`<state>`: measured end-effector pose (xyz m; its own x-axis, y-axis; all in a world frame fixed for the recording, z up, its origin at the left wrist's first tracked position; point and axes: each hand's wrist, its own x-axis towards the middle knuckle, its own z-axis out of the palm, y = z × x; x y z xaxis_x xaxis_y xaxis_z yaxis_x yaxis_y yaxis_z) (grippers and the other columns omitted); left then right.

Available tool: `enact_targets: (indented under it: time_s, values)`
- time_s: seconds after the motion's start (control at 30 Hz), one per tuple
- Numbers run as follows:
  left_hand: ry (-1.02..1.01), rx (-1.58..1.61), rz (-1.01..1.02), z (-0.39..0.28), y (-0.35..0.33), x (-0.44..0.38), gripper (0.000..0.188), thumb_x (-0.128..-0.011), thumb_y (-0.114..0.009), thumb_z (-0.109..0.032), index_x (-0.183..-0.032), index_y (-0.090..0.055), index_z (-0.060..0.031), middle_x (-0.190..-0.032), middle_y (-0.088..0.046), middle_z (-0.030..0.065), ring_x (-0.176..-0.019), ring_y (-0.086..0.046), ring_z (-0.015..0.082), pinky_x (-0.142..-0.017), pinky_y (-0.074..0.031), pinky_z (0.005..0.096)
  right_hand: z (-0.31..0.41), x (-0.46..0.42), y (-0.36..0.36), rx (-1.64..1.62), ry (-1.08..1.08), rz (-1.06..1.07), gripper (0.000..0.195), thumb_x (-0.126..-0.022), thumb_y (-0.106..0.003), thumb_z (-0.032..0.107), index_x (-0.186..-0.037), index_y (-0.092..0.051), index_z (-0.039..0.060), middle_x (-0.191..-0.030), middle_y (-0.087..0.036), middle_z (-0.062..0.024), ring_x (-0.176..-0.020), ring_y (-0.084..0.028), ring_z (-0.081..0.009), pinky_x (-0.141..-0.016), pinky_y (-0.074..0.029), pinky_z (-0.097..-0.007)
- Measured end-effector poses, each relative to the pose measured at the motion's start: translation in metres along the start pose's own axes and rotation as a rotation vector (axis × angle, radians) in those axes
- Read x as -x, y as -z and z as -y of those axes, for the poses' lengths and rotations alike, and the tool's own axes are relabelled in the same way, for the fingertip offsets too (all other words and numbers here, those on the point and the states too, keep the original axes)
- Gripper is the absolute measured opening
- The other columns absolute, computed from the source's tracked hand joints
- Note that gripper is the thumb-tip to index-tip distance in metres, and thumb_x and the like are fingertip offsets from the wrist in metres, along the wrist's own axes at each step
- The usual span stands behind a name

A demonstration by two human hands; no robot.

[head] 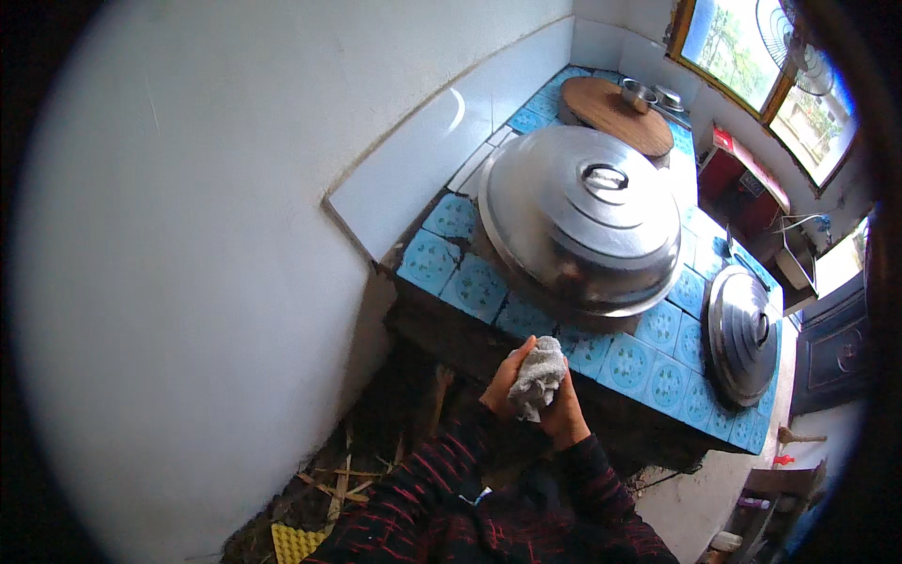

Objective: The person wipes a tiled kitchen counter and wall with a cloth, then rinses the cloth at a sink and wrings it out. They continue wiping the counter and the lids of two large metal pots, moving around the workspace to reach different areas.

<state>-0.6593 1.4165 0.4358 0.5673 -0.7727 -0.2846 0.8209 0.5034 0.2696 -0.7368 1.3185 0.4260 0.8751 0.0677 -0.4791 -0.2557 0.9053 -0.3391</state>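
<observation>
A crumpled grey-white cloth [538, 378] is bunched between my two hands, just over the front edge of a stove counter faced with blue patterned tiles [628, 365]. My left hand [503, 384] presses on it from the left, and my right hand [565, 414] grips its right side. Some of my fingers are hidden by the cloth. Beyond my hands, a large domed metal lid [564, 225] with a loop handle [604, 178] covers a round opening or pan in the counter. A smaller metal lid [740, 338] lies to the right on the tiles.
Behind the big lid are a round wooden board [606, 113] and a metal bowl [638, 96]. A white wall [211, 247] bounds the left side. Sticks and straw [345, 486] litter the floor at lower left. A fan [796, 49] stands before the window.
</observation>
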Motion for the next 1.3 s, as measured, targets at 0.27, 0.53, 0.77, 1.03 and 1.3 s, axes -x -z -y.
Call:
enact_targets:
  time_s: [0.27, 0.53, 0.77, 1.03, 1.3]
  values:
    - [-0.780, -1.562, 0.026, -0.062, -0.032, -0.042, 0.018, -0.089, -0.053, -0.023, -0.083, -0.055, -0.0056, -0.083, -0.058, 0.0088, -0.071, -0.057, 0.0251, -0.061, -0.045, 0.0340, 0.021, -0.052, -0.059, -0.019, 0.190, 0.096, 0.037, -0.095, -0.041, 0.038, -0.120, -0.050, 0.0115, -0.116, -0.057, -0.0042, -0.108, -0.054, -0.0210, -0.091, -0.046, -0.0361]
    - [-1.021, -2.409, 0.076, -0.191, -0.013, -0.047, 0.042, -0.088, -0.050, -0.043, -0.117, -0.056, -0.0121, -0.125, -0.048, 0.0103, -0.122, -0.040, 0.0304, -0.102, -0.024, 0.0514, 0.065, -0.116, -0.069, -0.025, 0.011, 0.106, 0.033, -0.092, -0.042, 0.029, -0.112, -0.055, 0.0062, -0.107, -0.062, -0.0070, -0.098, -0.060, -0.0229, -0.086, -0.049, -0.0393]
    - [-0.773, -2.960, -0.207, -0.360, 0.036, -0.008, 0.051, -0.088, -0.050, -0.044, -0.125, -0.051, -0.0098, -0.140, -0.041, 0.0069, -0.133, -0.032, 0.0228, -0.110, -0.018, 0.0459, 0.092, -0.161, -0.090, -0.029, -0.067, 0.068, 0.037, -0.091, -0.045, 0.030, -0.116, -0.053, 0.0038, -0.106, -0.062, -0.0092, -0.095, -0.061, -0.0238, -0.084, -0.050, -0.0408]
    - [-0.901, -3.107, -0.257, -0.415, 0.018, -0.019, 0.049, -0.080, -0.064, -0.029, -0.122, -0.052, -0.0073, -0.135, -0.044, 0.0116, -0.127, -0.038, 0.0228, -0.107, -0.030, 0.0386, 0.118, -0.240, -0.117, 0.102, -0.074, -0.069, 0.028, -0.090, -0.042, 0.020, -0.106, -0.057, 0.0029, -0.096, -0.065, -0.0078, -0.087, -0.063, -0.0224, -0.078, -0.053, -0.0374]
    - [-1.066, -3.209, -0.257, -0.433, 0.036, -0.023, 0.036, -0.085, -0.052, -0.009, -0.120, -0.050, -0.0001, -0.128, -0.050, 0.0151, -0.119, -0.048, 0.0269, -0.100, -0.042, 0.0359, 0.195, -0.391, -0.156, 0.160, 0.130, 0.140, 0.027, -0.082, -0.046, 0.013, -0.106, -0.053, 0.0008, -0.097, -0.061, -0.0117, -0.087, -0.062, -0.0274, -0.078, -0.052, -0.0416]
